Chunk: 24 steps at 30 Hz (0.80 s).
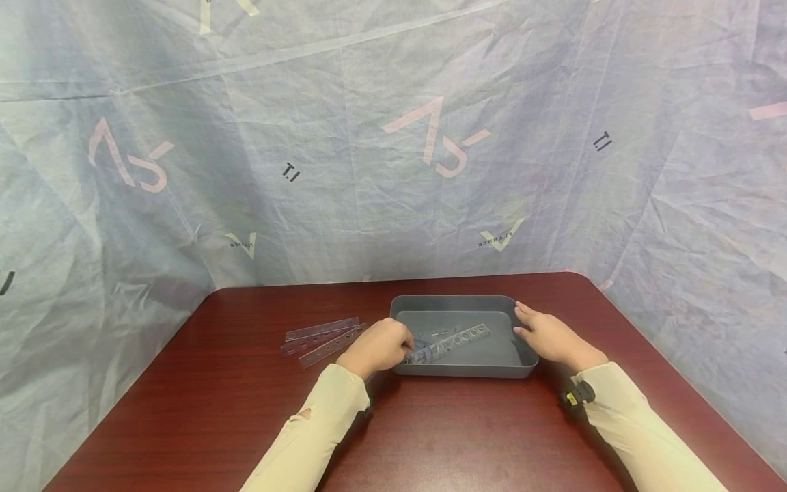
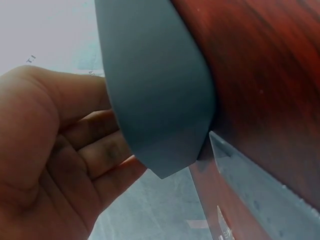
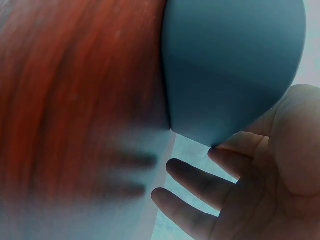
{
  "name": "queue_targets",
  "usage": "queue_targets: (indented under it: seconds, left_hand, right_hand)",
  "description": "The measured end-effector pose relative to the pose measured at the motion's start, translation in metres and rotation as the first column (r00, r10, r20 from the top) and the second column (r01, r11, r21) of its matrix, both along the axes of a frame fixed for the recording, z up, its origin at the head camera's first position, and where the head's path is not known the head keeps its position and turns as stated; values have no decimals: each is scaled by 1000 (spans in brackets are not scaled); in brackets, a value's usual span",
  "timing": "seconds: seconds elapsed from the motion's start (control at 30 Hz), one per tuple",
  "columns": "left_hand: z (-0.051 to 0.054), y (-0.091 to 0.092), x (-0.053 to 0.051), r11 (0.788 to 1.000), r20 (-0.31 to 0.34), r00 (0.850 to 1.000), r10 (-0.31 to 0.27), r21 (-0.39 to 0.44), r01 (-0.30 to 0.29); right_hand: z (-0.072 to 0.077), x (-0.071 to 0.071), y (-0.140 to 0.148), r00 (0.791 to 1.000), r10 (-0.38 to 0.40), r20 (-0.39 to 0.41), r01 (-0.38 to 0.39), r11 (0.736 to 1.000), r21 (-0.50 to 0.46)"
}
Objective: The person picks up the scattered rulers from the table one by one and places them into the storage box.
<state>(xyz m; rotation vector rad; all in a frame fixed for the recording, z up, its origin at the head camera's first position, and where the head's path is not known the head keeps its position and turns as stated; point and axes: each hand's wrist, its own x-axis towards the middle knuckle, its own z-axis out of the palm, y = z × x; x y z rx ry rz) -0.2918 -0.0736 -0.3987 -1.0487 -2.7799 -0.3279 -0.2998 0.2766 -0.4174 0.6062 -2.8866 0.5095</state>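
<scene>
Clear strip with round holes [image 1: 468, 336] lies slanted in the grey tray [image 1: 461, 371], left end at my fingers; other clear bits beside it, too faint to count. My left hand [image 1: 378, 347] reaches over the tray's left wall, fingers bent down inside; can't tell if they pinch the strip, wall hides the tips. My right hand [image 1: 551, 335] is at the right wall, fingers loosely spread. Three more clear strips [image 1: 332, 346] fanned left of tray on the reddish-brown table [image 1: 455, 430]. Printed cloth [image 1: 344, 225] behind.
</scene>
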Motion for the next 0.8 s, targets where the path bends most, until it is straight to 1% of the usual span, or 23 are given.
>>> queue_targets:
  seconds: [0.17, 0.33, 0.5, 0.6, 0.8]
  left_hand:
    - [2, 1, 0, 1000, -5, 1000, 2, 4, -2]
    - [8, -2, 0, 999, 30, 999, 23, 30, -24]
    - [18, -10, 0, 997, 39, 998, 58, 51, -60]
    - [26, -18, 0, 993, 27, 996, 80, 81, -82]
    - [39, -39, -3, 979, -15, 989, 147, 145, -143]
  right_hand:
    - [0, 0, 0, 1000, 1, -5, -1, 1000, 1]
    - [1, 0, 0, 1000, -3, -2, 3, 1000, 1]
    - [1, 1, 0, 1000, -5, 6, 5, 1000, 2]
    - [2, 1, -1, 1000, 0, 6, 0, 1000, 1]
    - [0, 1, 0, 1000, 3, 9, -3, 1000, 6]
